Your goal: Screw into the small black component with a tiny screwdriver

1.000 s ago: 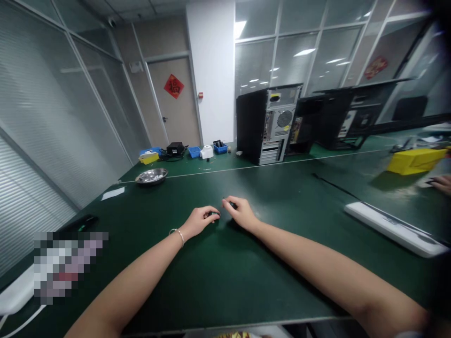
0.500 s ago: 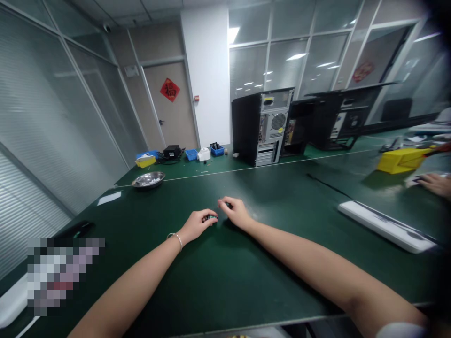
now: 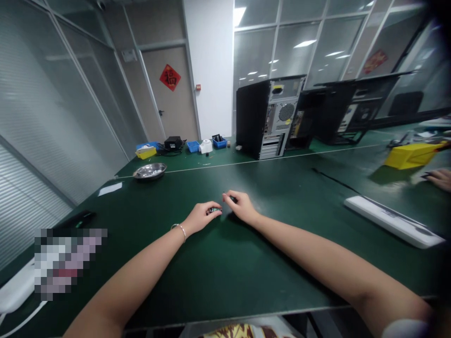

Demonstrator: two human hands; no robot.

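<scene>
My left hand (image 3: 200, 217), with a bracelet at the wrist, is closed around a small dark piece with green and light specks (image 3: 213, 211). Thumb and fingers grip it near the middle of the green table (image 3: 225, 263). Just to its right, my right hand (image 3: 243, 207) is curled, thumb and forefinger close together. A small dark thing (image 3: 233, 199) shows inside that grip, too little of it visible to name. A narrow gap separates the two hands, and both rest on or just over the tabletop.
A metal bowl (image 3: 150, 172) stands at the back left, near small blue trays (image 3: 220, 143). Computer towers (image 3: 252, 122) line the back. On the right lie a white power strip (image 3: 391, 220), a yellow box (image 3: 410, 156) and another person's hand (image 3: 440, 179).
The view has dipped slightly and shifted left. My hands keep almost the same grip and place on the table. The other person's hand has moved toward the right edge.
</scene>
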